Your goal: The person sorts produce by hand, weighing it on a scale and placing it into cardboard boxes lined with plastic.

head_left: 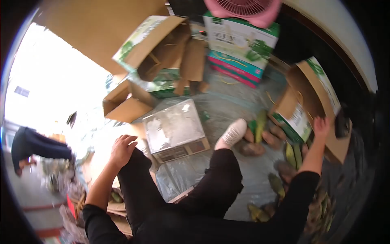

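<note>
My left hand lies over my left knee with its fingers loosely stretched, holding nothing that I can see. Out to the right, my right hand is at the opening of a printed cardboard box that lies tilted on its side. Blur hides whether its fingers grip the cardboard or only touch it. Near that box, long green vegetables and brown, rounded root-like vegetables are scattered on the floor sheet.
A worn whitish box stands between my legs. Beyond it are an open carton, a smaller box and stacked cartons under a pink fan. A person in dark clothes bends at far left, near plastic bags.
</note>
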Demonstrator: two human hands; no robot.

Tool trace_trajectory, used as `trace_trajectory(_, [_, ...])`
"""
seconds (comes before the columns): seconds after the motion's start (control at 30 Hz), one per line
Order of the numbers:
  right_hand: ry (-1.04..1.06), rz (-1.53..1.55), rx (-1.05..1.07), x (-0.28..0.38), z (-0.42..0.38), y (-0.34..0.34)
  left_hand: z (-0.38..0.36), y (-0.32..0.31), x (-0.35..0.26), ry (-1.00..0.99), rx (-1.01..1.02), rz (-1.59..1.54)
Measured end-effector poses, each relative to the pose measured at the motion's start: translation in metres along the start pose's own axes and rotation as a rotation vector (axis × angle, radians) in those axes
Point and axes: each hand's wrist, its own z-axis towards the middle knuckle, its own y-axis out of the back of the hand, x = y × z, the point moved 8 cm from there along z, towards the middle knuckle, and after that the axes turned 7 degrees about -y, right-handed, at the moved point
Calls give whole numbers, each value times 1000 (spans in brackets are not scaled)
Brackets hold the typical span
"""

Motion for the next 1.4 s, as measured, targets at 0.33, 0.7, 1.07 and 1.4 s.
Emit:
trace_trajectory(0.33, [-127,146,-25,8,55,-2,9,0,5,3,24,40])
trace_trajectory(0.7, [249,113,92,0,-22,-15,4,1,4,-51,13,47])
trace_trajectory(1.07, [270,103,-321,-52,-118,126,-33,20,29,-9,-92,7])
trace_trajectory(1.4, [373,-115,-206,-4,-169,41,-73,37,53,30,-195,-14])
